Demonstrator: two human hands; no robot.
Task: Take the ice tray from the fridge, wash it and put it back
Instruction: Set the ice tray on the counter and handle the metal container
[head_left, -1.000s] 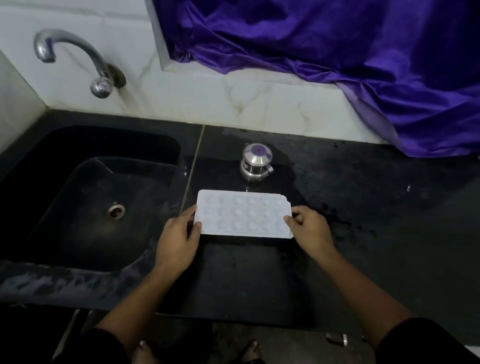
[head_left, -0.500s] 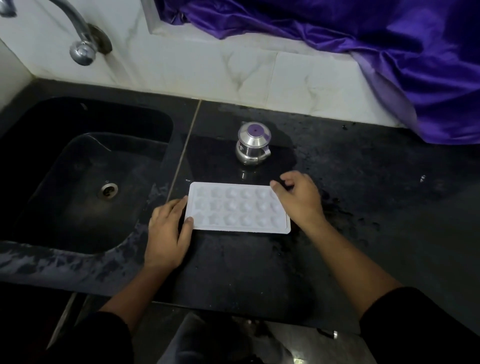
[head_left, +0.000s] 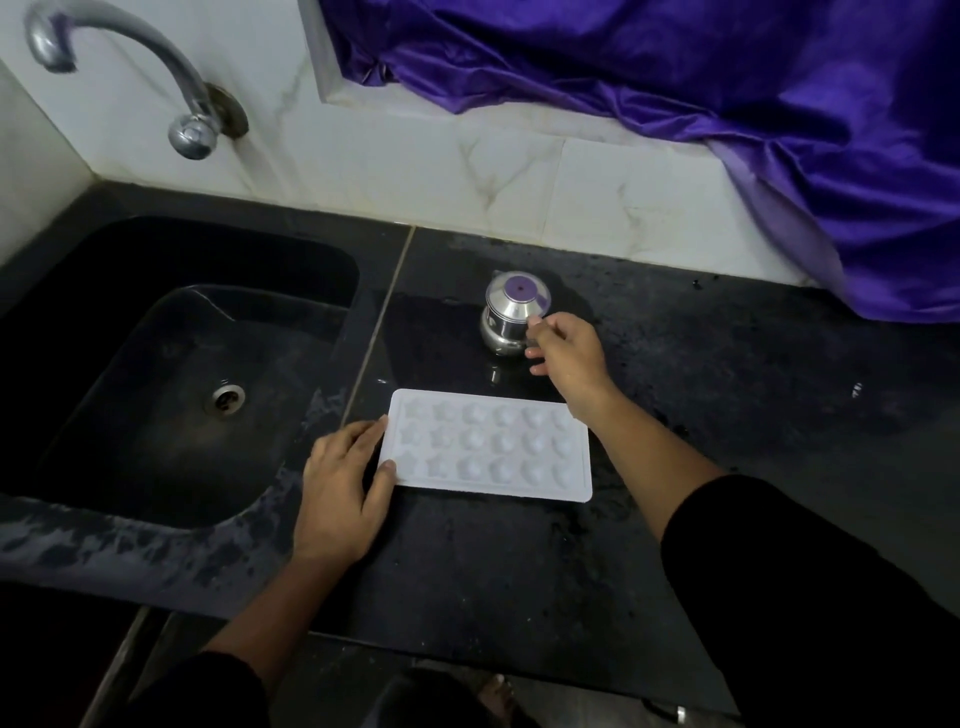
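A white ice tray (head_left: 488, 446) with rows of star-shaped cups lies flat on the black counter (head_left: 519, 561), just right of the sink. My left hand (head_left: 345, 478) rests flat on the counter, fingertips and thumb touching the tray's left edge. My right hand (head_left: 569, 351) has left the tray and reaches beyond it, fingers curled at the right side of a small steel container (head_left: 511, 317) with a purple-centred lid. Whether those fingers grip the container's handle is hard to tell.
A black sink (head_left: 171, 374) with a round drain (head_left: 227, 397) lies to the left. A chrome tap (head_left: 130, 78) juts from the white marble wall above it. Purple satin cloth (head_left: 727, 104) drapes over the ledge at the back right.
My right hand has let go of the tray's right end and moved up to the steel container. The tray has been set flat on the counter. My left hand stays at its left edge.
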